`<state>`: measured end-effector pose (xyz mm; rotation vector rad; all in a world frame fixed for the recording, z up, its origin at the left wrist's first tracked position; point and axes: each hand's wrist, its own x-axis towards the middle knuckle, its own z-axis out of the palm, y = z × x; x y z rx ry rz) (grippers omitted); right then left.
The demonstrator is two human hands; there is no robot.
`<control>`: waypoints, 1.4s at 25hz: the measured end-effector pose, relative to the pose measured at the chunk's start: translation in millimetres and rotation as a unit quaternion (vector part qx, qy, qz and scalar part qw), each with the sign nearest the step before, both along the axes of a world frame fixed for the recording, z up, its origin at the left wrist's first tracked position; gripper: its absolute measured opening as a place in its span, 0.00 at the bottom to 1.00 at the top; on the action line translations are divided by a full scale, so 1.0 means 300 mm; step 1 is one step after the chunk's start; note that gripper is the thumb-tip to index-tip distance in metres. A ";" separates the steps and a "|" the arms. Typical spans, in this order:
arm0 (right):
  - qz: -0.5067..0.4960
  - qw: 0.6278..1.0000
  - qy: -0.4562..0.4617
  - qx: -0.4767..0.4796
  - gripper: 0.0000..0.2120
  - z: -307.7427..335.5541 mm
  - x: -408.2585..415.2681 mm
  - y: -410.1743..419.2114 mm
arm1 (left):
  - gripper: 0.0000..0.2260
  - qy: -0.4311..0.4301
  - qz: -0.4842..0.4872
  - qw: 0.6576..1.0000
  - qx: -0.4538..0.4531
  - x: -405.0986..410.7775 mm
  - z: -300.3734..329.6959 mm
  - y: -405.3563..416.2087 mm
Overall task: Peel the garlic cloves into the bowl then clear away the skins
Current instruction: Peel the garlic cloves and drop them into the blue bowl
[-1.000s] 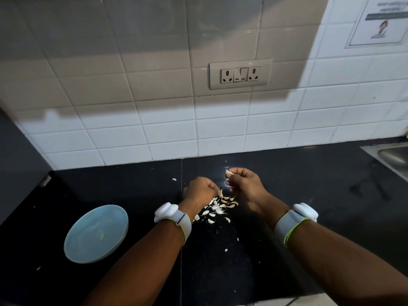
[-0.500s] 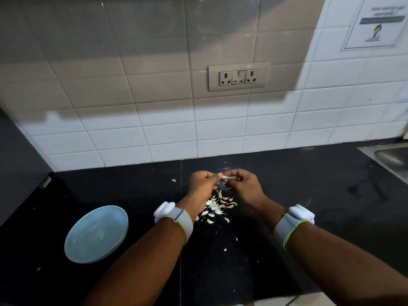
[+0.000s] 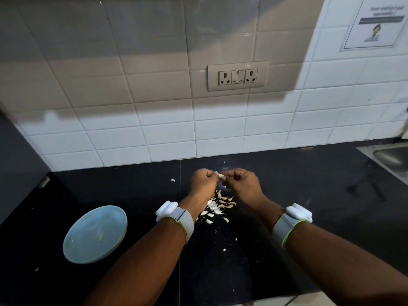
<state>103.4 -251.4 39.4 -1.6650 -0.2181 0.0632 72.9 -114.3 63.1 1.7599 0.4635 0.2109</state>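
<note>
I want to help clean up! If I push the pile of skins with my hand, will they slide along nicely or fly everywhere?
The skins look thin, curled and papery, so they are probably very light and may scatter. Loose flecks already lie apart from the pile on the counter, so some would likely escape. A slow sweep should work best.

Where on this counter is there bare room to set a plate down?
Bare counter lies between the right hand and the sink. Crowded: the garlic skins between the wrists; the blue bowl front left.
</note>
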 end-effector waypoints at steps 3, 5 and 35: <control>0.003 0.998 0.025 0.061 0.04 0.000 -0.007 0.009 | 0.08 -0.004 -0.007 1.000 0.029 0.007 -0.005 0.007; 0.007 0.993 0.048 0.109 0.05 0.016 -0.017 0.016 | 0.09 -0.005 -0.015 0.999 0.048 0.007 -0.010 0.008; 0.021 0.999 -0.020 0.023 0.08 0.012 -0.026 -0.005 | 0.06 -0.051 -0.020 0.995 -0.083 -0.018 0.019 -0.004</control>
